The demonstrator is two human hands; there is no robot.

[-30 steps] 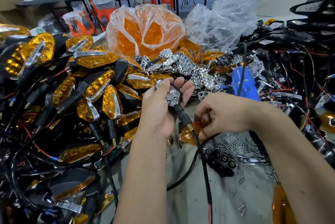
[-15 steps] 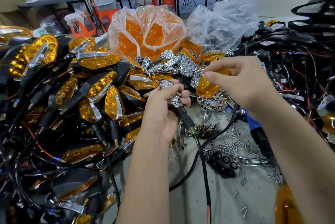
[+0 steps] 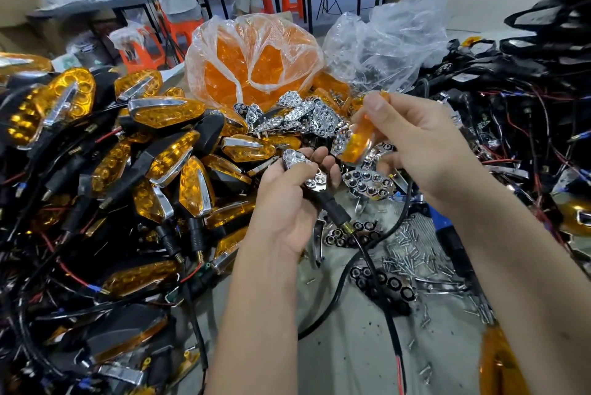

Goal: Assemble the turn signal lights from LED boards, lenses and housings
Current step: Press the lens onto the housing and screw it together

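Note:
My left hand grips a black turn signal housing with a chrome reflector seated in it; its black stem and cable trail down toward me. Just to the right and slightly higher, my right hand pinches an amber lens between thumb and fingers, tilted on edge. The lens hangs a short gap away from the housing, not touching it. A loose chrome reflector lies on the table below the lens.
Finished amber-and-black turn signals are heaped on the left. A bag of amber lenses and a clear bag stand behind a pile of chrome reflectors. Screws and black wired housings lie right. People stand at far tables.
My right hand lifted an amber lens from near the table up beside the housing and has turned it on edge. My left hand kept hold of the housing, nearly still.

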